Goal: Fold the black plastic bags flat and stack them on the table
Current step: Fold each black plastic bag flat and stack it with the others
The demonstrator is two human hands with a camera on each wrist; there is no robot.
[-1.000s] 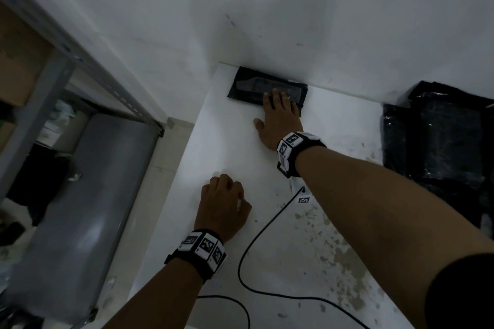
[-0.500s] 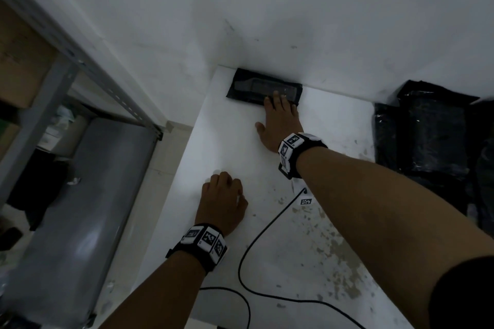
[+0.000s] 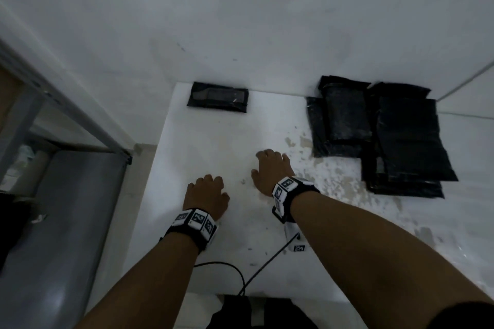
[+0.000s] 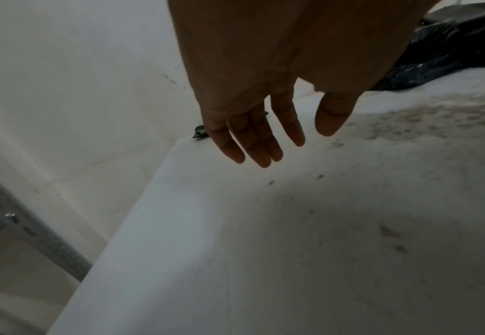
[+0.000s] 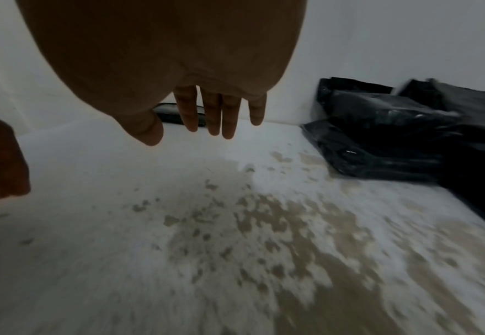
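Note:
A small folded black bag (image 3: pixel 217 101) lies flat at the far left corner of the white table (image 3: pixel 208 147), against the wall; its end shows behind my fingers (image 5: pixel 166 114). A loose pile of black plastic bags (image 3: pixel 379 131) (image 5: pixel 407 133) covers the far right of the table. My left hand (image 3: pixel 205 192) (image 4: pixel 267 133) hovers above the table near its left edge, fingers relaxed, holding nothing. My right hand (image 3: pixel 270 168) (image 5: pixel 206 122) hovers over the table's middle, fingers hanging straight, empty, well short of both the folded bag and the pile.
A black cable (image 3: pixel 240 275) runs over the table's near edge. The tabletop has worn brown patches (image 5: pixel 278 226) in the middle and right. A grey metal shelf frame (image 3: pixel 53 104) and a grey cylinder (image 3: pixel 61 222) stand left of the table. White wall behind.
My right hand has let go of the small folded bag in the far corner and drawn back toward me to the table's middle. The left hand has lifted slightly.

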